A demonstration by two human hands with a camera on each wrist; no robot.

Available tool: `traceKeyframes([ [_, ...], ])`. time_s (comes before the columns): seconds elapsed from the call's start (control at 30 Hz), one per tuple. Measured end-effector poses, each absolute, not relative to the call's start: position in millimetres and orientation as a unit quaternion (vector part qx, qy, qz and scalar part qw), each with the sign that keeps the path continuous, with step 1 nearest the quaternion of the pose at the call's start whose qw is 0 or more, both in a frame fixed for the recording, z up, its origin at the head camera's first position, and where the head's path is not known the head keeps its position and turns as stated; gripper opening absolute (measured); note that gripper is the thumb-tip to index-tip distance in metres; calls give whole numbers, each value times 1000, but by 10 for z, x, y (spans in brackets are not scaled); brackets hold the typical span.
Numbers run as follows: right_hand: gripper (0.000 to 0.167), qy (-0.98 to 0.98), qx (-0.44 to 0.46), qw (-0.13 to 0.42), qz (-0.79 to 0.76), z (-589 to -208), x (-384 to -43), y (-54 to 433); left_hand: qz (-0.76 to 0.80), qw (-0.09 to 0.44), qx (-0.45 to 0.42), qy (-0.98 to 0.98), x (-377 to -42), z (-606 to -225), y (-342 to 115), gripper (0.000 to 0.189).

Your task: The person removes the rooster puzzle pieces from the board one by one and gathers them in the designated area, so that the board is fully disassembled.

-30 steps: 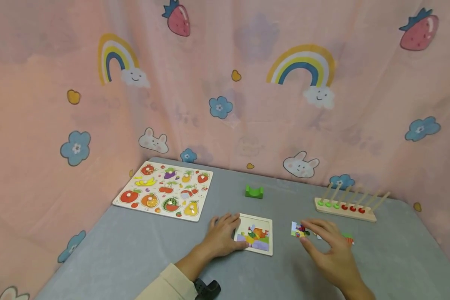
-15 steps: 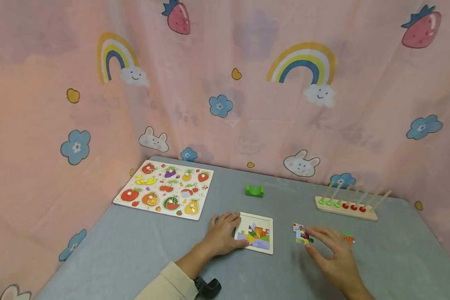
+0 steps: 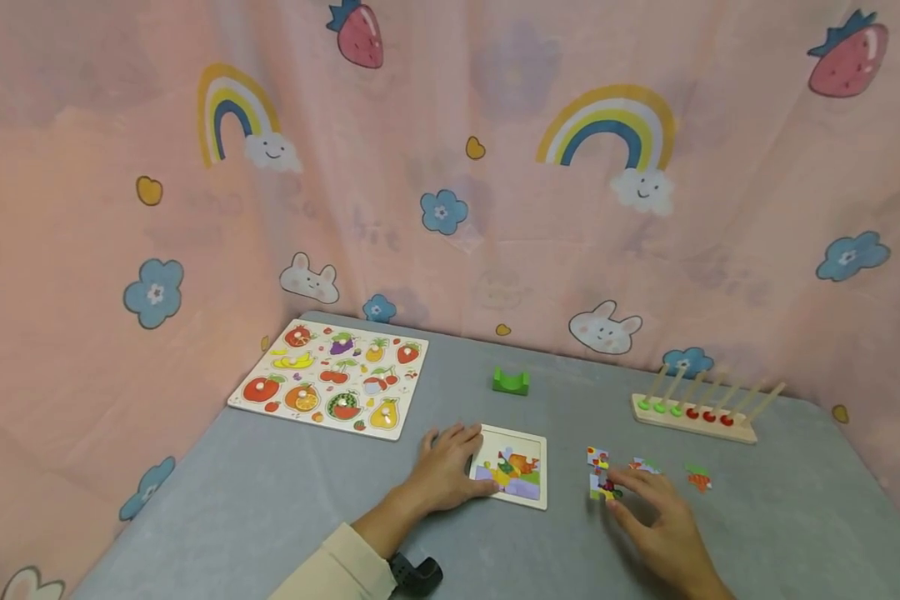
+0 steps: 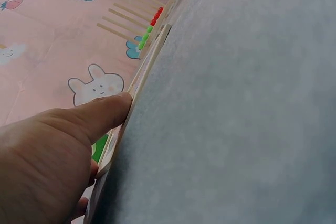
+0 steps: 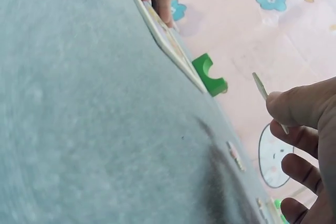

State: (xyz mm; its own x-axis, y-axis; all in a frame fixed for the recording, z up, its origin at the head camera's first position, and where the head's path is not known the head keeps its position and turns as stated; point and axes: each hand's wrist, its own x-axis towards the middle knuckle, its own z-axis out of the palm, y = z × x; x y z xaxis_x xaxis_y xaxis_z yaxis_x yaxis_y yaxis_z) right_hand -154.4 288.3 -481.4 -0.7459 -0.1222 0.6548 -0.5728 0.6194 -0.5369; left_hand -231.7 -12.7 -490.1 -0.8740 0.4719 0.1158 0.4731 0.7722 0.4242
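Observation:
My left hand (image 3: pixel 444 477) holds the left side of a small wooden jigsaw tray (image 3: pixel 543 471), with the thumb on its near edge and the fingers toward its far corner. Several colourful pieces fill the lower part of the tray; its upper part shows bare wood. To the right, my right hand (image 3: pixel 663 527) pinches a jigsaw piece (image 3: pixel 603 487) between thumb and index finger. In the right wrist view that piece (image 5: pixel 258 85) is held above the table. Three loose jigsaw pieces lie near the hand: one (image 3: pixel 597 456), another (image 3: pixel 647 465) and a third (image 3: pixel 698 477).
A large fruit puzzle board (image 3: pixel 360 363) lies at the back left. Behind the tray sits a green notched block (image 3: pixel 511 382). A wooden peg stand (image 3: pixel 693 420) with green and red beads is at the back right. A pink printed curtain (image 3: pixel 450 275) hangs behind the table.
My right hand has drawn its piece toward the near side, apart from the loose piece behind it, and more of the loose pieces shows. The left hand and the tray have stayed put.

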Motion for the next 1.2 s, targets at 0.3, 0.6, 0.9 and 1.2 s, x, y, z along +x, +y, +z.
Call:
traceKeyframes([
  [0.3, 42, -873, 184, 264, 367, -4892, -1537, 2889, -229, -3, -251, -941, -2312, -4894, -130, 77],
  [0.6, 39, -886, 176, 249, 349, -4951, -1551, 2907, -240, 8, -260, -935, -2308, -4899, -137, 76],
  [0.9, 37, -904, 167, 242, 311, -4987, -1561, 2916, -238, 16, -264, -935, -2303, -4903, -137, 75],
  [1.2, 38, -919, 150, 236, 278, -4995, -1566, 2926, -236, 8, -260, -936, -2308, -4888, -136, 77],
])
